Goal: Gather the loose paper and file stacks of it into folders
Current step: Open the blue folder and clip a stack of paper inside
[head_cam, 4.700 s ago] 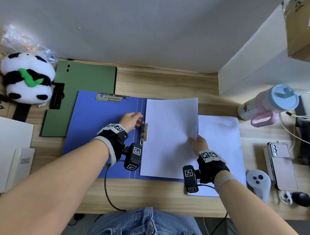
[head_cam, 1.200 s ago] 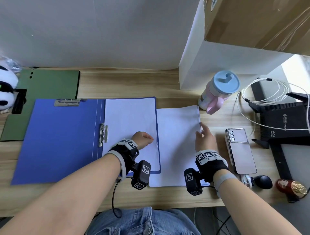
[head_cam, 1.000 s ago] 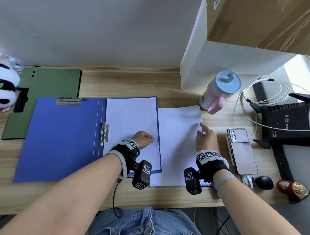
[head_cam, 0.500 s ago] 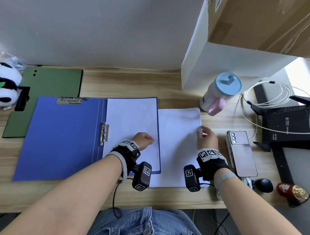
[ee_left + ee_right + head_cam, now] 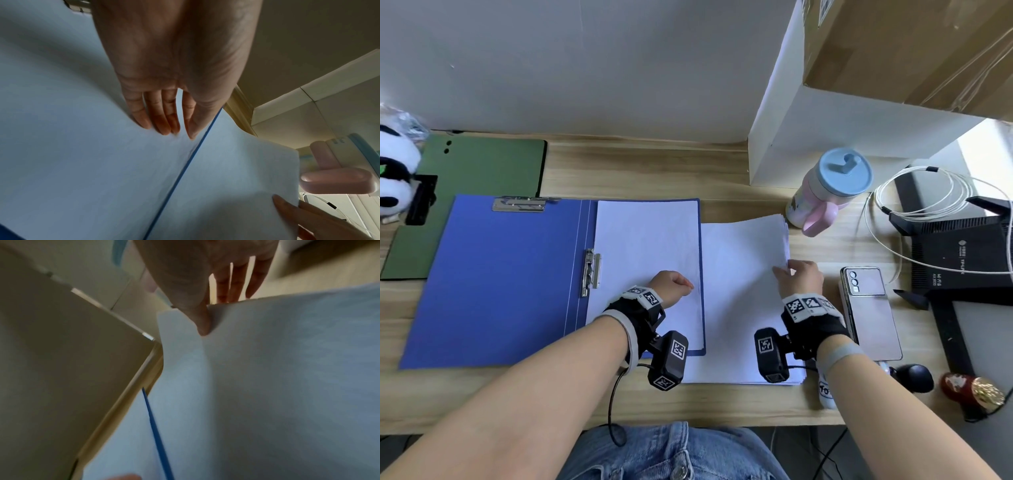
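A blue folder (image 5: 493, 274) lies open on the desk, a metal clip (image 5: 590, 272) at its spine. White filed paper (image 5: 647, 246) covers its right half. My left hand (image 5: 671, 286) rests on that paper near its right edge; in the left wrist view its straight fingertips (image 5: 164, 128) press the filed sheet (image 5: 82, 146). A loose paper stack (image 5: 739, 274) lies just right of the folder. My right hand (image 5: 799, 277) pinches the stack's right edge. The right wrist view shows the thumb (image 5: 202, 324) on top of the stack (image 5: 277, 369), fingers behind, the edge slightly raised.
A green clipboard (image 5: 469, 192) and a panda plush (image 5: 393, 174) sit at the back left. A pink bottle (image 5: 825, 195), a phone (image 5: 869, 311), a black router (image 5: 962, 260) with white cable, and a mouse (image 5: 914, 377) crowd the right. A white box (image 5: 825, 137) stands behind.
The sheets I held over the folder now lie flat in it, and my left hand has left the clip. Within the last second my right thumb closed over the loose stack's edge.
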